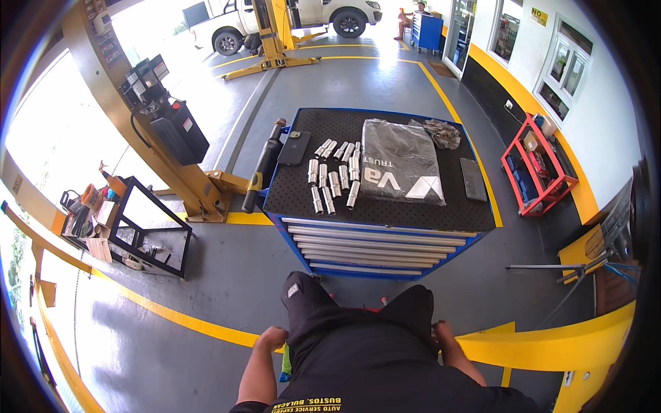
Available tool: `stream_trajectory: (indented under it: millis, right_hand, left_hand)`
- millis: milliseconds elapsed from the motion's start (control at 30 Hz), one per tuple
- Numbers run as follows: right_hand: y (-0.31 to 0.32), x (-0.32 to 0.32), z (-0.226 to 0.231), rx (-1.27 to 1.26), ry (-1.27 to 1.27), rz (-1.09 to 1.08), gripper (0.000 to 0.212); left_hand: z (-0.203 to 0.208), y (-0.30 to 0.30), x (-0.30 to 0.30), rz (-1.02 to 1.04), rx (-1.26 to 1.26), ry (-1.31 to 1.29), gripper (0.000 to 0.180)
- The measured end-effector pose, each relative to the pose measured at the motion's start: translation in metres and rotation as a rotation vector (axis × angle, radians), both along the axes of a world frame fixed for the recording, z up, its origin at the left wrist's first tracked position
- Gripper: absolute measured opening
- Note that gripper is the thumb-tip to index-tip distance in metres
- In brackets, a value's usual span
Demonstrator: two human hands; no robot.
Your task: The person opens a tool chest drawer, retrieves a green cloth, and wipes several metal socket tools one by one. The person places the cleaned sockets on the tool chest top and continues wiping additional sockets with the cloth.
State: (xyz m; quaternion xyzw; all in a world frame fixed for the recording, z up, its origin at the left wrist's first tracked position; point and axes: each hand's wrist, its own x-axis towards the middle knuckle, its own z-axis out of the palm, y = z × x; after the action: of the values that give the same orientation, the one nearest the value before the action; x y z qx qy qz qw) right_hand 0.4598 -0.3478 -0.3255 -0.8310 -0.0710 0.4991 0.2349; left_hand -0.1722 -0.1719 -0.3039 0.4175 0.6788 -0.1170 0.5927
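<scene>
My left hand (pixel 274 337) hangs low beside my left thigh with its fingers curled closed. What it holds, if anything, is hidden; a green and blue thing (pixel 286 363) shows just below it. Beside my right thigh is my right hand (pixel 439 330), its fingers mostly hidden by my dark clothes. In front of me stands a blue tool cabinet (pixel 372 224) with a black perforated top. Several silver sockets (pixel 334 184) stand and lie on its left half. To their right lies a black printed plastic bag (pixel 403 165), flat. Neither hand touches these things.
Two phones (pixel 294 148) (pixel 472 179) and a crumpled rag (pixel 443 133) lie on the cabinet top. A red cart (pixel 537 168) stands right, a black metal stand (pixel 155 227) left. Yellow lift parts (pixel 558 337) flank me. A white pickup (pixel 323 12) and a seated person (pixel 411 17) are far off.
</scene>
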Motion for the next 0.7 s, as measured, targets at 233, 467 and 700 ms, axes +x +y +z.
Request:
stream_trajectory:
  millis: [233, 467, 700]
  right_hand:
    - [0.1, -0.008, 0.156, 0.622, -0.008, -0.089, 0.043]
    - [0.179, -0.08, 0.234, 0.935, 0.1, 0.063, 0.024]
    - [0.297, -0.146, 0.321, 1.379, -0.231, 0.639, 0.022]
  left_hand:
    - [0.027, -0.099, 0.013, 0.278, 0.05, -0.103, 0.044]
    - [0.021, -0.146, 0.021, 0.391, -0.105, 0.038, 0.046]
    - [0.076, -0.113, 0.007, 0.416, -0.14, 0.228, 0.047]
